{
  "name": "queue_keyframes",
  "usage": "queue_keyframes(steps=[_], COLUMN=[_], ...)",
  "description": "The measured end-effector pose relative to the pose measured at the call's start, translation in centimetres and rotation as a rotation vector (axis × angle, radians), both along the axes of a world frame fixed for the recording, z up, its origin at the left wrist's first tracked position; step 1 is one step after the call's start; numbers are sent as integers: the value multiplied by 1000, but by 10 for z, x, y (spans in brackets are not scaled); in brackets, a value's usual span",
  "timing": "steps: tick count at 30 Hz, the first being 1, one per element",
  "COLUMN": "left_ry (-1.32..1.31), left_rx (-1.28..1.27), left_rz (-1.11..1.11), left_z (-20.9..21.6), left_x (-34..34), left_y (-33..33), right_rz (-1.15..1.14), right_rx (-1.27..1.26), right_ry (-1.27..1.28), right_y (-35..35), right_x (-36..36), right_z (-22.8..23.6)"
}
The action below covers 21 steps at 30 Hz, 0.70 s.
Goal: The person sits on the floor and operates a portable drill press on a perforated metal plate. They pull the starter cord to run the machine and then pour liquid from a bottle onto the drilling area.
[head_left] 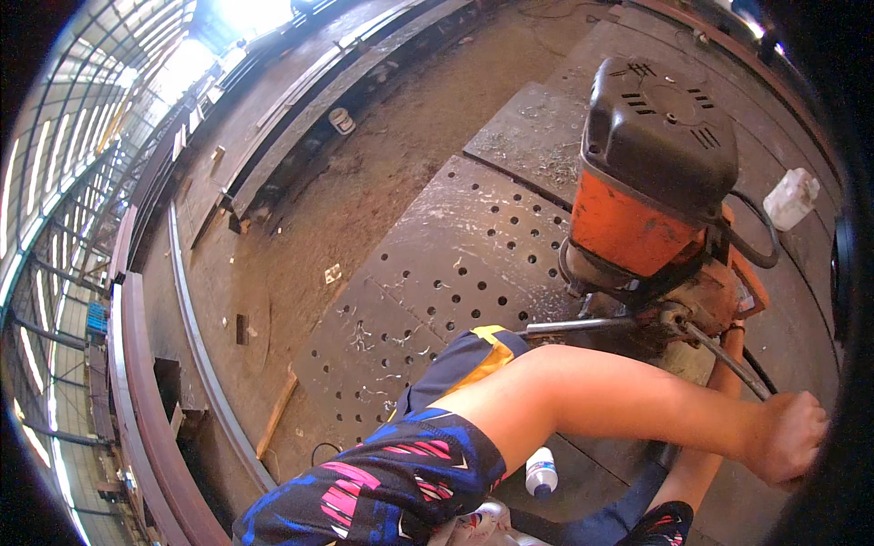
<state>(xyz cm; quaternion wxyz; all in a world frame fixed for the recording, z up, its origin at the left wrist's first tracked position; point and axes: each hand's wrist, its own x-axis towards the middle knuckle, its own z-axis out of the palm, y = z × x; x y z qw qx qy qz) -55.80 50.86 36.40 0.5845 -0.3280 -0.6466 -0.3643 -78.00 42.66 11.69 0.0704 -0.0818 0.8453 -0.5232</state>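
Observation:
My left hand (790,439) is closed in a fist around the end of a feed handle (728,359), one of the metal rods of an orange and black magnetic drill (637,218). A second rod (581,325) sticks out to the left from the same hub (675,318). My left arm reaches across in front of the drill. My right forearm (696,473) passes up behind it toward the drill's right side; the fingers there are hidden. The drill stands at the right of a dark steel plate (437,227) with several round holes and curly metal shavings.
A white bottle with a blue cap (541,473) lies below my left arm. A white plastic jug (791,198) stands right of the drill, near its black cable (763,255). Long steel beams (141,382) line the left. A small white bucket (341,121) sits farther back on the dirt floor.

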Motion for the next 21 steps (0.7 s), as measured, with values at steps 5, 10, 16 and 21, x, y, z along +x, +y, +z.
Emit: queue_keyframes(steps=[5, 10, 16, 21], left_ry=[-93, -172, -548, -650], left_rx=[12, -33, -415, -432], left_rz=[42, 69, 84, 66], left_z=[14, 27, 83, 122], left_x=[16, 33, 73, 131], left_y=[-10, -26, -81, -145], right_rz=[-12, 8, 79, 186], right_rx=[10, -15, -18, -51], right_ry=[14, 47, 38, -15], right_y=[18, 33, 57, 64], right_x=[12, 39, 107, 190], right_z=[-3, 6, 7, 13])
